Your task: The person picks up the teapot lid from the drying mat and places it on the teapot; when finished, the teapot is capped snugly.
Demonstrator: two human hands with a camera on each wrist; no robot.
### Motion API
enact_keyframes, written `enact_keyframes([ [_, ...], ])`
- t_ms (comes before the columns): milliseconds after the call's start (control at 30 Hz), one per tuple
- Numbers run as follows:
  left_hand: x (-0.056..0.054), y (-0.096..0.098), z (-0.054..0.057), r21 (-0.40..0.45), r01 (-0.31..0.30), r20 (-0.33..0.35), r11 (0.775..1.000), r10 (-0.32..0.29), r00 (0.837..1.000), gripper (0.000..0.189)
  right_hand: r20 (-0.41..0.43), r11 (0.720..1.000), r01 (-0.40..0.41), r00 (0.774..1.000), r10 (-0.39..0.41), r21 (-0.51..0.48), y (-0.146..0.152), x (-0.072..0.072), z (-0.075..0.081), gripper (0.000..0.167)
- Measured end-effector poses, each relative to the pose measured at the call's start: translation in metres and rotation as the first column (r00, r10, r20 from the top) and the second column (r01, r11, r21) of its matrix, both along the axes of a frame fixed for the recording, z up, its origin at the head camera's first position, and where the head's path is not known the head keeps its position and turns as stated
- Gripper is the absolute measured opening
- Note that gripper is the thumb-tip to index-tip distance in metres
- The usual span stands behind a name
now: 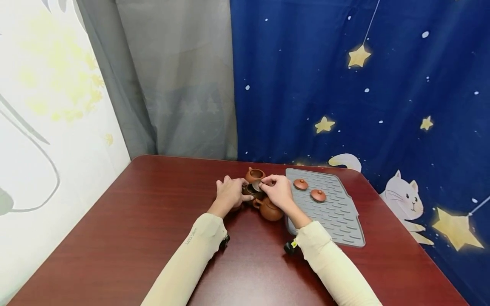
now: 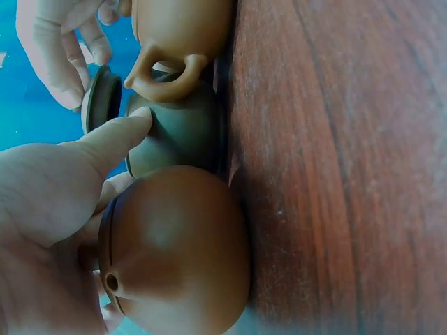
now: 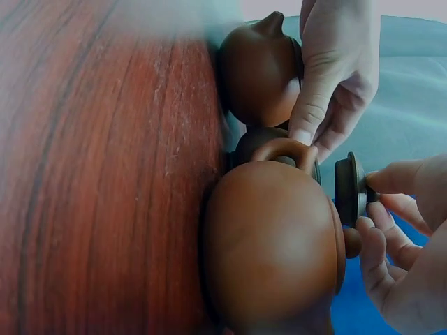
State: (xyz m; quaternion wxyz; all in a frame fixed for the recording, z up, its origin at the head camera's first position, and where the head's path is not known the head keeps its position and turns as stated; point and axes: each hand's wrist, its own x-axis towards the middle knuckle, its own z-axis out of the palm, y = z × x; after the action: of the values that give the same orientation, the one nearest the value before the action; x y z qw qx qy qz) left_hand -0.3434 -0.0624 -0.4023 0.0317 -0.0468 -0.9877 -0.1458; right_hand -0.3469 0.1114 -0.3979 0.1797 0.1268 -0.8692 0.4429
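A small dark brown teapot stands among several lighter clay pots, its mouth uncovered. My left hand steadies it, thumb on the near side and fingers toward the far side. Between thumb and fingertips, my right hand pinches the knob of a dark lid, held tilted just over the dark pot's mouth. A reddish-brown teapot with its lid on sits under my right hand, its loop handle toward the dark pot. Below my left hand is another brown teapot, spout showing in the left wrist view.
Behind the hands stands a lidless brown pot. To the right, a grey ridged mat carries two reddish-brown lids, a farther lid and a nearer lid. All rest on a dark red wooden table with curtains behind it.
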Motion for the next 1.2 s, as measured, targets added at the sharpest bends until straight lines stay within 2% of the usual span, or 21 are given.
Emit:
enact_keyframes([
  [400, -0.001, 0.001, -0.003, 0.021, 0.004, 0.012, 1.000, -0.004, 1.000, 0.056, -0.009, 0.996, -0.011, 1.000, 0.012, 0.085, -0.007, -0.003, -0.001, 0.006],
  [633, -0.001, 0.000, -0.002, 0.031, 0.022, -0.003, 0.999, -0.022, 1.000, 0.056, 0.007, 0.996, 0.003, 1.000, -0.003, 0.093, -0.011, -0.004, -0.002, 0.005],
  [833, 0.001, -0.001, -0.003, 0.032, 0.003, -0.003, 0.999, -0.002, 1.000, 0.055, 0.018, 0.994, -0.018, 1.000, 0.017, 0.111, -0.014, -0.005, -0.003, 0.006],
  [1000, 0.000, 0.000, -0.004, 0.033, 0.020, 0.003, 0.999, -0.020, 1.000, 0.057, 0.020, 0.994, 0.000, 1.000, -0.002, 0.113, -0.011, -0.007, -0.004, 0.006],
  [1200, 0.000, 0.000, -0.001, 0.020, 0.004, 0.017, 1.000, -0.004, 1.000, 0.058, 0.008, 0.989, -0.016, 1.000, 0.015, 0.147, -0.012, -0.009, -0.002, 0.007],
])
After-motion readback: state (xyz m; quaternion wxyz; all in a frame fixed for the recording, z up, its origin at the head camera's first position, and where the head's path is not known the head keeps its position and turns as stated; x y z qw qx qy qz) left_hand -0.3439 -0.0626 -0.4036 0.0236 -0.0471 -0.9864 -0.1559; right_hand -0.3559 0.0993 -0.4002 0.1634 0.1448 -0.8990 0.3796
